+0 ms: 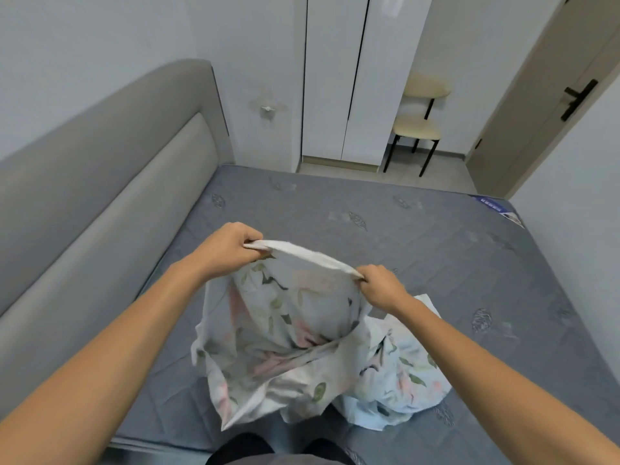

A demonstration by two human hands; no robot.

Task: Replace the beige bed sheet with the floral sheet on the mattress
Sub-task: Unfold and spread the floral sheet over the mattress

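Note:
The floral sheet [285,337], pale blue with pink and green leaves, hangs bunched over the near part of the bare grey quilted mattress [419,236]. My left hand [228,248] grips one end of its white edge and my right hand [380,286] pinches the other end, holding that edge stretched between them above the bed. The rest of the sheet droops and piles on the mattress below and to the right. No beige sheet is in view.
A grey padded headboard [100,182] runs along the left side. Beyond the bed stand a white wardrobe [339,78], a cream chair with black legs [417,125] and a beige door [550,105]. A blue label [496,208] sits at the mattress's far right corner.

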